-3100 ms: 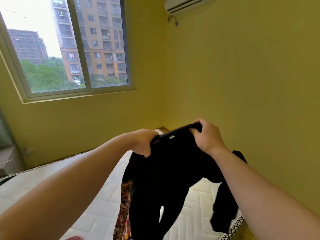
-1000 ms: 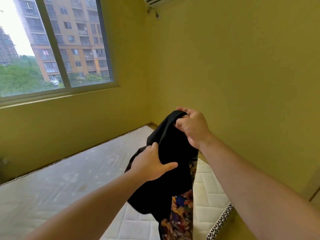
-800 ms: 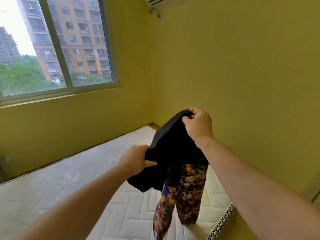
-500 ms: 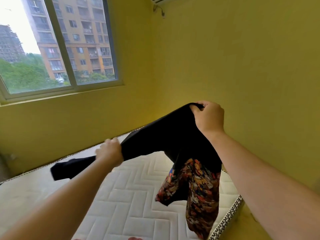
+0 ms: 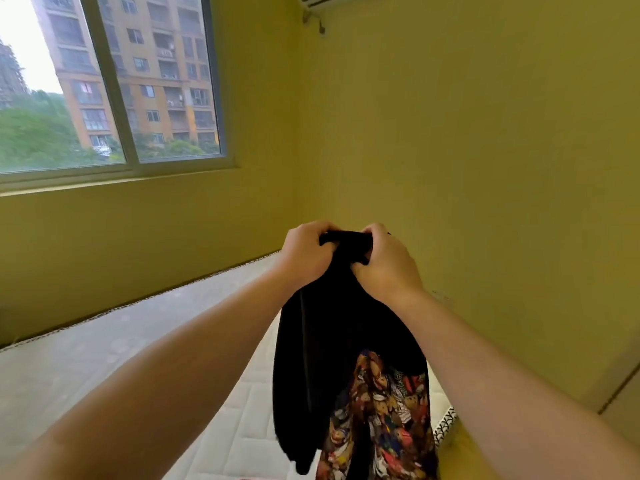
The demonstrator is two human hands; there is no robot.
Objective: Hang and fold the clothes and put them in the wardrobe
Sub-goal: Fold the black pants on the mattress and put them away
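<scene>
The garment (image 5: pixel 329 341) was black cloth, matt and soft, hanging in loose folds. Its printed panel (image 5: pixel 381 414) was a thinner-looking fabric in many colours. The mattress (image 5: pixel 249 438) had a pale, matt quilted cover, stitched in a zigzag. The wall (image 5: pixel 485 168) was matt yellow paint, faintly uneven. The window glass (image 5: pixel 173 81) was glossy, and its frame (image 5: pixel 114 98) was smooth and pale.

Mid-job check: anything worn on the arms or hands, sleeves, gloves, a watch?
Nothing worn shows. The left forearm and right forearm are bare to the frame edge, no sleeves. The left hand and right hand are ungloved; no watch, bracelet or ring visible.
</scene>
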